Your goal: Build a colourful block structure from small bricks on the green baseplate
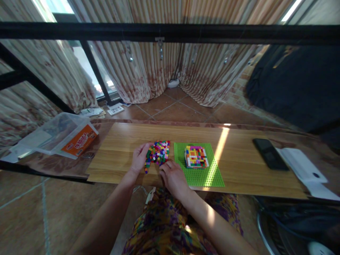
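Plastic: tiny multicoloured bricks point(159, 151), heaped by left edge of green studded baseplate point(182, 175).
Grip: left hand point(139, 156) and right hand point(174, 177), fingers bent; pinching, I cannot tell.
Wood: brown grained tabletop point(241, 159).
Cloth: striped pleated curtains point(151, 76).

Board point(241, 159): passages and obstructions
Wide bare strip, plate point(196, 181) to phone point(270, 154); slim gap, bricks point(158, 152) to plate, near end blocked by right hand point(174, 177); raised build point(196, 156) on plate; tub point(81, 141) off left end.

We think this is a home: we see long striped curtains point(151, 74), brown floor tiles point(174, 108) and toy bricks point(160, 150).
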`<state>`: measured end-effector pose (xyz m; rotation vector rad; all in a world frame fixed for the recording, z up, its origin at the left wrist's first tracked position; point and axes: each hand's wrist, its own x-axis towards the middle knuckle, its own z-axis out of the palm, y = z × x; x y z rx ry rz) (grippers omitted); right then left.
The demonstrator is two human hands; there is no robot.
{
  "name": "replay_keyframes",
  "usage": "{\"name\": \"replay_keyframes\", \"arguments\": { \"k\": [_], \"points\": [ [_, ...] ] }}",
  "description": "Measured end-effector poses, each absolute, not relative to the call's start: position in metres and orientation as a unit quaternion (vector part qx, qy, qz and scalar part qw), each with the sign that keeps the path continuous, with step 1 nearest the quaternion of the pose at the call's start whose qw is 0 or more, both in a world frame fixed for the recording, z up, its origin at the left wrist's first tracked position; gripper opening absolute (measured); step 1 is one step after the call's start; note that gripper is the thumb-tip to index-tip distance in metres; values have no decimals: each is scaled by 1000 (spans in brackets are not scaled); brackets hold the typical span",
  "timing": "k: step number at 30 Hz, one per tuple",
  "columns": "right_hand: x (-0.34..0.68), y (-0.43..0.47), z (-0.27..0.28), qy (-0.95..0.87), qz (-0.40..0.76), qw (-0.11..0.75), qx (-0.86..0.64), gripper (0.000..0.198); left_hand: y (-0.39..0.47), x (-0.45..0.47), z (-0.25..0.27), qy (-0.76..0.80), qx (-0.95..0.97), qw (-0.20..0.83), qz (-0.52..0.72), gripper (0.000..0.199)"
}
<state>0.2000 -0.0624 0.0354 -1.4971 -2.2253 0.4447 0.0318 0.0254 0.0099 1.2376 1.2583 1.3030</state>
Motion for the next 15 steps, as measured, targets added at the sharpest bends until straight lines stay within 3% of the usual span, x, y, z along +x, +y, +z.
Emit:
{"name": "replay_keyframes", "arguments": {
  "k": [7, 15],
  "points": [
    [235, -57, 55, -668, 262, 430, -547, 21, 26, 31, 9, 522, 503, 453, 519, 47],
    [301, -42, 49, -487, 317, 543, -606, 29, 26, 31, 8, 522, 507, 447, 521, 47]
  ]
}}
